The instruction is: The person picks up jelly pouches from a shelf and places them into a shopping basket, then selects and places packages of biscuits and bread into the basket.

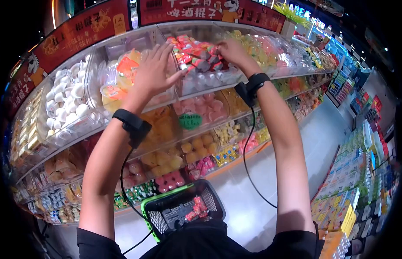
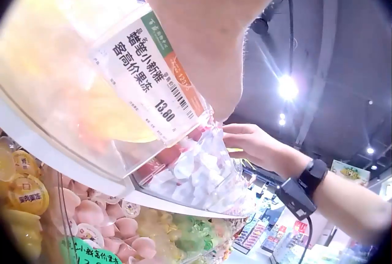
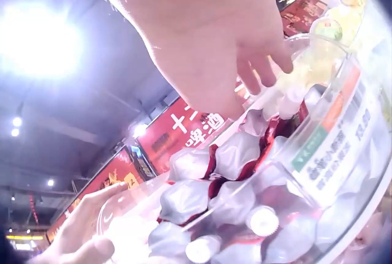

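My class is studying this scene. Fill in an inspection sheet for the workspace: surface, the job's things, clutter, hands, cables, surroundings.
Surface: tiered display of clear bins.
Job's things: red and silver pouches in an upper bin; basket below, with red packets inside.
Clutter: white cups in another bin; price card on a bin front; green sign lower down.
Left hand: beside the pouches, fingers extended, nothing seen held.
Right hand: at the pouches; whether it grips one is unclear.
Cables: a black cable from each wrist camera; the left one passes across the basket's rim in the head view.
Surroundings: red banners above, floor, boxed goods to the right.
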The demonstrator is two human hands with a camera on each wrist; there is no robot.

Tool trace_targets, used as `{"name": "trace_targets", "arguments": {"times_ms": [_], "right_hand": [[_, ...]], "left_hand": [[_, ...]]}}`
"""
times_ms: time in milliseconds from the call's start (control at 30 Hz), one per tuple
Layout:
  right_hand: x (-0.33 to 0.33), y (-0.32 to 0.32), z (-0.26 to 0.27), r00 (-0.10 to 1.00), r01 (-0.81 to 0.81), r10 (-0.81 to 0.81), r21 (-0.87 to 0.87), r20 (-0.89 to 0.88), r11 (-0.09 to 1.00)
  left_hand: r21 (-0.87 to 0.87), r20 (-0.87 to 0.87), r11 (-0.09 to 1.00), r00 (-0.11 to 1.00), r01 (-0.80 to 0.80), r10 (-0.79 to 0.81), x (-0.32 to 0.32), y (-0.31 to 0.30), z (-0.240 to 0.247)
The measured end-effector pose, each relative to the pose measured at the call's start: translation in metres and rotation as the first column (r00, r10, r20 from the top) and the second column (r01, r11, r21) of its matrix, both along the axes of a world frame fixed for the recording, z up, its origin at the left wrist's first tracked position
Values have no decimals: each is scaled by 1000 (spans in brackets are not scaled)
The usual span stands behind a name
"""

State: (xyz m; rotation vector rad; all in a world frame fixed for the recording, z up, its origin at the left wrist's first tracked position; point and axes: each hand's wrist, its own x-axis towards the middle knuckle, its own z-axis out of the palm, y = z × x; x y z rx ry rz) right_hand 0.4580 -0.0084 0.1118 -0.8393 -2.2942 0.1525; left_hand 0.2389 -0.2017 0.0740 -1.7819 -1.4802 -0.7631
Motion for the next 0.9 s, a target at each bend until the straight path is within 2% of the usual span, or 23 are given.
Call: {"name": "trace_targets", "arguments": {"times_ms": [67,100,200,333,467,533,633,733,833,900], "right_hand": [[9,-5,-7,993,-36,55,172,-104,984],[19,-18,-7,991,-89,114,289,-70,953],[44,-77,-14,990,-64,100,314,-101,947],[81,-133,-52,958,-181,232,270,-171,946],[112,-187,-107,957,-185,207,121,-203,975],[127,-202,-139,963,-188,186,11,-194,982],[142,-212,-192,979,-150,136,-89,-153,985],[151,-217,-266,982,-125,85,-243,-170,962],[160,-227,-341,991,-47,-5,-386,-132,921],[168,-240,-382,988,29,-102,-507,-116,862]], "left_hand": [[18,-15,1000,1000,22,-22,-2,0,-2],[84,-59,995,997,44,-39,-3,0,-2],[99,-66,987,991,125,-118,1,-6,0],[113,-106,984,986,140,-129,6,-13,0],[204,-296,972,953,120,-55,16,-25,-1],[143,-303,970,942,197,-146,38,-33,-21],[-27,-324,949,895,315,-306,68,-53,-68],[-261,-183,848,839,462,-513,119,-66,-145],[-486,-39,718,809,498,-587,142,-77,-236],[-609,78,619,814,496,-576,152,-89,-293]]}}
